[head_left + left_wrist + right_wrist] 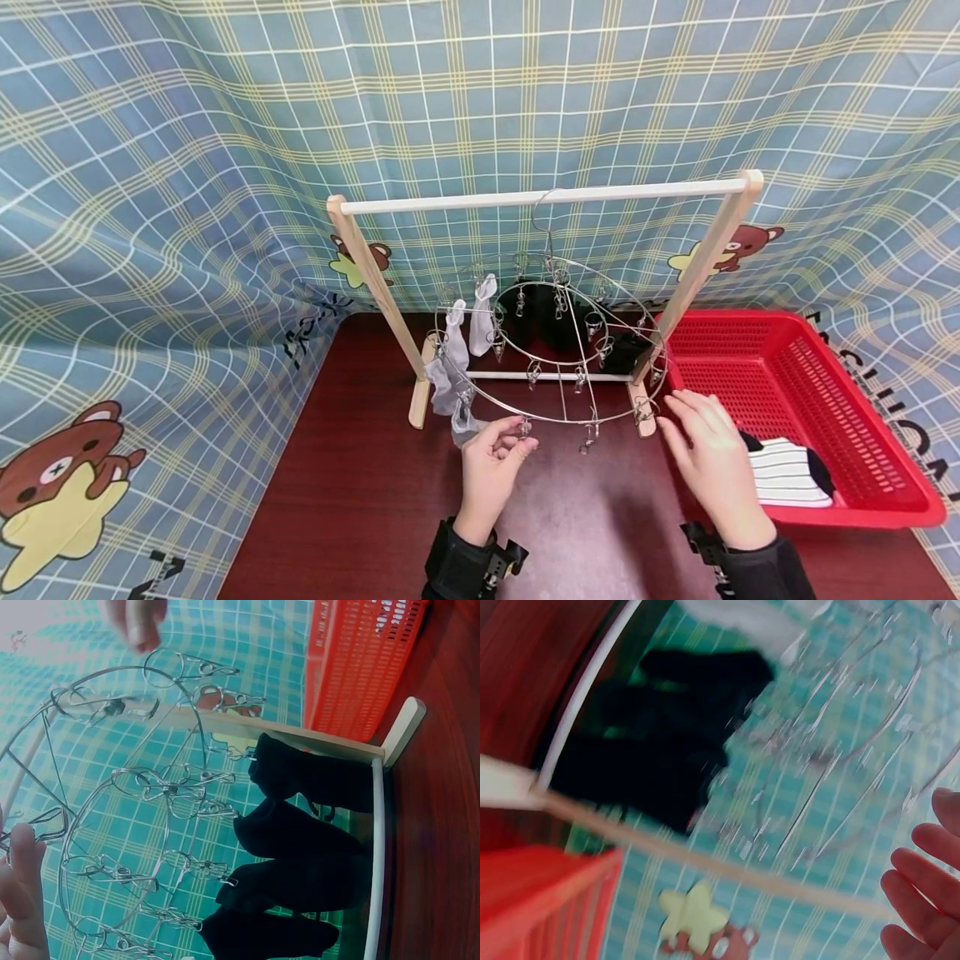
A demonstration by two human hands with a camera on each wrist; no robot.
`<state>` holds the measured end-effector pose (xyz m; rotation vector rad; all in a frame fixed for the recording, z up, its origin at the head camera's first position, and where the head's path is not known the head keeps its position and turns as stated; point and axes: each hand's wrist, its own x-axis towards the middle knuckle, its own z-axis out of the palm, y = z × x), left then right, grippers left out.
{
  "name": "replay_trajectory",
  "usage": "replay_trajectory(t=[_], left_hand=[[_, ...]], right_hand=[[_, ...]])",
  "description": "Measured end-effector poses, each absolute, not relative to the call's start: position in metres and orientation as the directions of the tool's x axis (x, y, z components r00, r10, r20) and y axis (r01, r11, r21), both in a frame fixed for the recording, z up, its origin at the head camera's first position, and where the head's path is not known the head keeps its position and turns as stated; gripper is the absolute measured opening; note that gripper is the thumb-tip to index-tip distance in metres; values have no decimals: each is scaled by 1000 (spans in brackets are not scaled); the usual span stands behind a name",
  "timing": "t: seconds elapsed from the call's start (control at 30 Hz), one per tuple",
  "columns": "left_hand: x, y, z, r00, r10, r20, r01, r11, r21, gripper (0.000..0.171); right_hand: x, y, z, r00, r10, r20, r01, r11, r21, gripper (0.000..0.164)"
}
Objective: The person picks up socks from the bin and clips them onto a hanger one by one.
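Observation:
A round wire sock hanger (558, 420) with many small clips hangs from a white rod. My left hand (491, 471) pinches a metal clip (525, 428) at the hanger's front rim; the left wrist view shows the fingertips against this clip (51, 825). My right hand (711, 467), fingers extended and holding nothing, is beside the hanger's right edge near the basket. Light grey-white socks (483, 318) hang on the left side. Several black socks (300, 885) hang at the back. The right wrist view is blurred, with the right fingers (926, 877) at its edge.
A wooden stand (378, 287) carries the rod (450, 202) on the dark red table (330, 483). To the right stands a red basket (877, 517) holding white striped socks with black ends (791, 473). Plaid cloth (225, 250) hangs behind and at the sides.

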<state>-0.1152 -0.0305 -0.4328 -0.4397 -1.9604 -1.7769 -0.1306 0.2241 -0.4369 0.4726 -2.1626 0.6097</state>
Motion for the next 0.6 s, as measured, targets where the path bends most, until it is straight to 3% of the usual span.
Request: replay_trajectory(t=[0.23,0.4,0.6], left_hand=[[-116,-31,-436,-835,-60,546,538,118,835,24],[-120,-30,-445,-819,-72,569,562,97,821,25],[-126,-31,-463,-824,-72,561,556,86,827,27]], right_hand=[[-125,270,-439,-671,-35,741,-349,896,-274,63],[-125,290,-433,-696,-4,718,-280,922,-266,39],[-139,306,-427,-714,-36,699,-277,932,-234,33]])
